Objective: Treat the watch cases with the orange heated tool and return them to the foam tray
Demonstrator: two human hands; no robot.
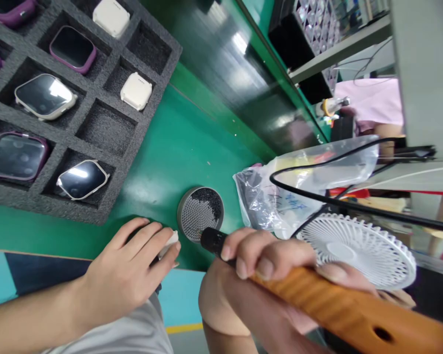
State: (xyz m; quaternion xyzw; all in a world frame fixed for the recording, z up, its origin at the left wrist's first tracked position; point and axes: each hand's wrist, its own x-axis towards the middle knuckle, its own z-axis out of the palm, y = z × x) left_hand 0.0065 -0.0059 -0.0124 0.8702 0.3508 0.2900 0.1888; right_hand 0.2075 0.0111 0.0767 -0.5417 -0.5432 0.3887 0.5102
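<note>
My right hand (276, 260) is wrapped around an orange electric screwdriver (328, 305) with a black nose. The nose points at a small round metal dish (180, 227), its tip at the dish's near side. Inside the dish are a dotted grey plate and dark grains too small to name. At the bench's near edge my left hand (133, 268) has its fingers closed over a small pale watch case (169, 244), mostly hidden beneath them. Left of the dish, a dark foam tray (79, 210) bears several purple watches (73, 49), pale watches (83, 179) and small white square pieces (136, 91).
A clear plastic bag (291, 196) lies on the green bench (162, 162), right of the dish. Beyond it is a white round fan grille (358, 250). A black cable (339, 200) loops over both. Along the back runs a dark glossy panel (239, 73); shelving stands at right.
</note>
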